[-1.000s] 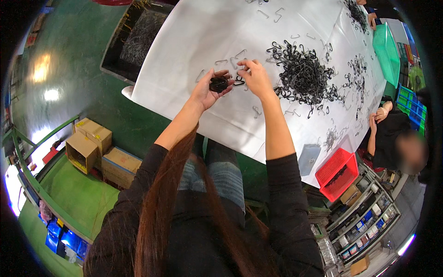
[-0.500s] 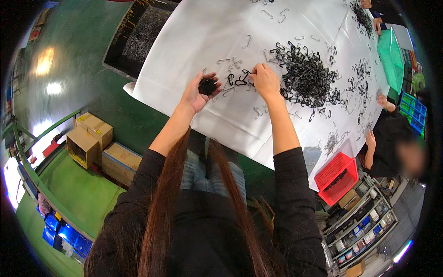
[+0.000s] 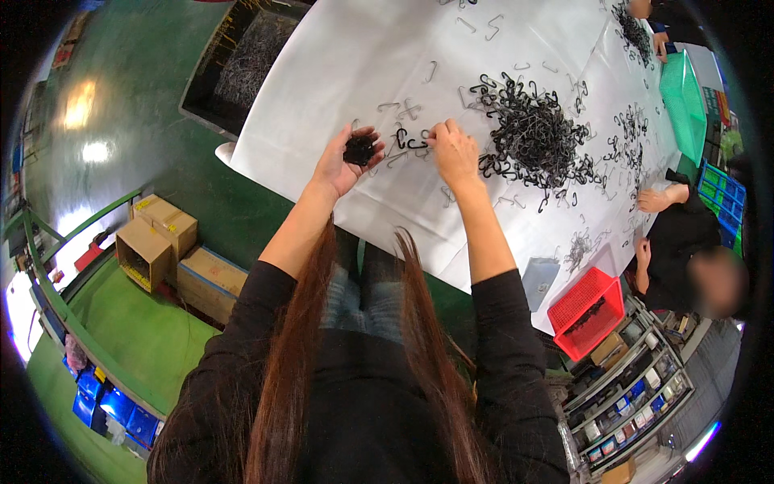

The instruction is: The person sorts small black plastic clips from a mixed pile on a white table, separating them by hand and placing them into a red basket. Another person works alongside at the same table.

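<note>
My left hand [image 3: 334, 165] is cupped palm up above the white-covered table [image 3: 363, 89], with its fingers curled round a clump of small black hooks [image 3: 359, 149]. My right hand [image 3: 456, 157] is palm down at the table, thumb and fingers pinched together at a black hook that the fingertips partly hide. Between both hands lie a few loose black hooks [image 3: 415, 144]. A large heap of black S-shaped hooks [image 3: 536, 137] rests just right of my right hand. Thin grey metal hooks [image 3: 409, 108] are scattered around.
A red plastic basket [image 3: 587, 313] sits at the table's right edge, near a co-worker's hand [image 3: 663, 198]. Farther back is a green basket [image 3: 682, 105]. Left of the table stands a dark bin of metal pieces [image 3: 250, 73]. Cardboard boxes [image 3: 165, 230] stand at lower left.
My right hand has shifted slightly left, toward my left hand, and fewer loose black hooks show between them. My left hand stays nearly still. The co-worker's hand has moved left over the table.
</note>
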### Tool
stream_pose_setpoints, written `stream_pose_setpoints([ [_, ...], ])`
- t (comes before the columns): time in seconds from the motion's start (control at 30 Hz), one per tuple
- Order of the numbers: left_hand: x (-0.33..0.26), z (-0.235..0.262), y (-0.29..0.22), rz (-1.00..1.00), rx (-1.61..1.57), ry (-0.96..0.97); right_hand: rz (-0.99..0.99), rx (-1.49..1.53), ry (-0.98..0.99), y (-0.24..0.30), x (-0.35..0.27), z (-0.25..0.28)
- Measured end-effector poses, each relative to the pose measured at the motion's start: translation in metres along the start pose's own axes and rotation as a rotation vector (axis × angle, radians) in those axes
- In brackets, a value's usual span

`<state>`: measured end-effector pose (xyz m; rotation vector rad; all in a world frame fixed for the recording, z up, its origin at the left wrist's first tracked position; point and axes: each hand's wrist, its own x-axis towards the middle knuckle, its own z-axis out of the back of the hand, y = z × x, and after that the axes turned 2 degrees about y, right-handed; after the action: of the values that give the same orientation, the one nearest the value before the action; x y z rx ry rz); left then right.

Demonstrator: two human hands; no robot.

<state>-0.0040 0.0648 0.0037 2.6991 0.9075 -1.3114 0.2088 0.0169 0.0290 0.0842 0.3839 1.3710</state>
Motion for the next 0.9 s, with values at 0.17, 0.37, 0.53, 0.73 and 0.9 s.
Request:
stream_pose_setpoints([
  [0.17, -0.001, -0.003, 0.008, 0.021, -0.066, 0.017, -0.047, 0.488, 0.041, 0.032, -0.019, -0.006],
  [0.37, -0.004, 0.012, 0.003, -0.012, -0.022, -0.062, -0.153, 0.084, -0.091, 0.051, -0.014, -0.034],
  [0.53, -0.012, 0.022, -0.006, -0.02, -0.039, -0.071, -0.149, -0.067, -0.099, 0.052, -0.011, -0.04],
  [0.73, -0.019, 0.025, -0.007, -0.015, -0.049, -0.063, -0.069, 0.041, -0.21, 0.039, -0.016, -0.033],
  [0.9, -0.02, 0.019, -0.004, -0.006, -0.004, -0.066, -0.087, 0.055, -0.164, 0.042, -0.013, -0.034],
])
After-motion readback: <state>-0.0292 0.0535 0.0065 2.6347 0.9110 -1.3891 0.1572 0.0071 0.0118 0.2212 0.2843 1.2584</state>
